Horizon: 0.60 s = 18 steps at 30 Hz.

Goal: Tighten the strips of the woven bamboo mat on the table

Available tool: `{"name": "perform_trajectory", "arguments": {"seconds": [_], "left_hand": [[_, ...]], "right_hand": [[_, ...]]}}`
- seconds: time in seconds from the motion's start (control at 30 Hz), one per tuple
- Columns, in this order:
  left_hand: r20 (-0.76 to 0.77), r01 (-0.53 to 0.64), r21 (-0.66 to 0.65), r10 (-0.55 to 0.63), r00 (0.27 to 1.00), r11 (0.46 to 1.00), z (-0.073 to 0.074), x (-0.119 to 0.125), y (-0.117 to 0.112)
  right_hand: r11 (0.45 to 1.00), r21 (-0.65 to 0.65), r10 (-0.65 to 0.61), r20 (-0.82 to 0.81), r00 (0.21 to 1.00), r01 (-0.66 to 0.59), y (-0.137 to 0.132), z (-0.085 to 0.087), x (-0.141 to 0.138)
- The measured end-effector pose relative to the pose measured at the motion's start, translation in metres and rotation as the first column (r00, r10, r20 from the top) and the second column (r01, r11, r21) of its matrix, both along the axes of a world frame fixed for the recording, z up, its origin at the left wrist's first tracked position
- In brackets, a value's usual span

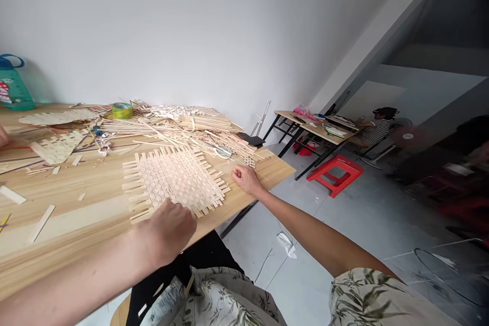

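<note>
A square mat woven from pale flat strips (175, 173) lies on the table, loose strip ends sticking out along its sides. My left hand (168, 229) is closed at the mat's near edge, covering part of it. The fingers curl under, so anything inside them is hidden. Just right of the mat, my right hand (246, 180) is also closed, near the table's edge. Whatever it may grip is too small to make out. A roll of clear tape (223, 152) and a small woven scrap (249, 162) lie behind the right hand.
Piled strips (206, 125) and a yellow-green tape roll (122, 110) lie along the wall. Another person's hand (3, 137) is at far left by a woven piece (61, 146) and teal bottle (17, 86). A red stool (336, 173) stands on the floor at right.
</note>
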<state>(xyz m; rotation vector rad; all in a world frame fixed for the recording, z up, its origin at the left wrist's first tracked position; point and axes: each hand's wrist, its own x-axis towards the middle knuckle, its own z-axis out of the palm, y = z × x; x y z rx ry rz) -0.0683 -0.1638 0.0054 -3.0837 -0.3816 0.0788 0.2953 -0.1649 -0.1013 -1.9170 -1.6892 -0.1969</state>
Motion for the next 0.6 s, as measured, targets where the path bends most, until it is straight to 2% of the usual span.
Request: {"name": "perform_trajectory", "arguments": {"seconds": [0.1, 0.2, 0.43, 0.6], "left_hand": [[-0.134, 0.040, 0.035, -0.035, 0.990, 0.999, 0.005, 0.012, -0.010], [-0.198, 0.091, 0.046, -0.080, 0.977, 0.995, 0.007, 0.018, -0.020], [-0.174, 0.132, 0.064, -0.119, 0.978, 0.989, 0.000, 0.016, -0.028], [-0.186, 0.127, 0.071, -0.112, 0.976, 0.989, 0.001, 0.016, -0.029]], "right_hand": [[1.000, 0.008, -0.018, 0.010, 1.000, 0.018, 0.001, 0.000, -0.001], [0.999, 0.021, -0.048, 0.018, 0.999, 0.048, 0.001, -0.001, -0.001], [0.980, 0.096, -0.180, 0.047, 0.983, 0.175, -0.001, -0.005, 0.009], [0.977, 0.105, -0.192, 0.063, 0.979, 0.185, -0.001, -0.006, 0.014]]}}
